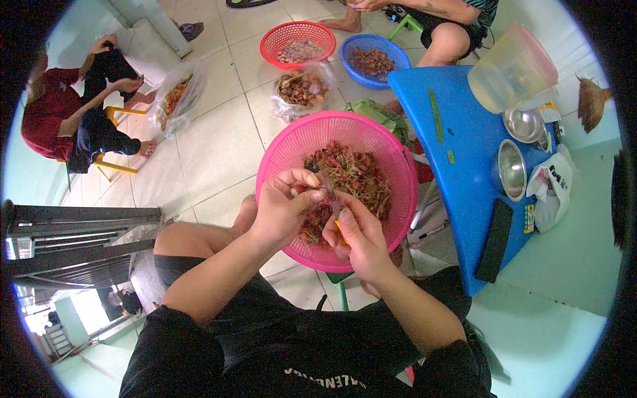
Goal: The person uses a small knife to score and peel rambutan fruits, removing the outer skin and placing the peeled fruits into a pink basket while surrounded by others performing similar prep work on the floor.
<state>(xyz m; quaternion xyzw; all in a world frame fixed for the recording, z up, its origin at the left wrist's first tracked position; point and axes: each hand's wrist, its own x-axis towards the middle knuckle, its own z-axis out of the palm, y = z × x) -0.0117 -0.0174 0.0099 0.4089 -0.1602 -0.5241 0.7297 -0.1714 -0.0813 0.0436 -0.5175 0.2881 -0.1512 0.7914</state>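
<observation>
Over a large pink plastic colander (278, 144), both my hands work close together. My right hand (366, 239) grips the yellow handle of a small knife (342, 232), its blade pointing up and away from me. The fingertips of my left hand (286, 204) pinch a small reddish piece, probably a shallot, right beside the blade; fingers hide most of it. Beneath them, the colander holds a heap of reddish-brown skins and pale stringy roots (348, 164). It rests on a green stool (342, 293) between my knees.
Beyond lie a red basket of peeled shallots (298, 52), a blue basket of brown scraps (371, 64) and a plastic bag of unpeeled shallots (301, 92). On my right, a blue table (423, 109) carries metal bowls (511, 169) and a plastic container (512, 72). Two people sit nearby.
</observation>
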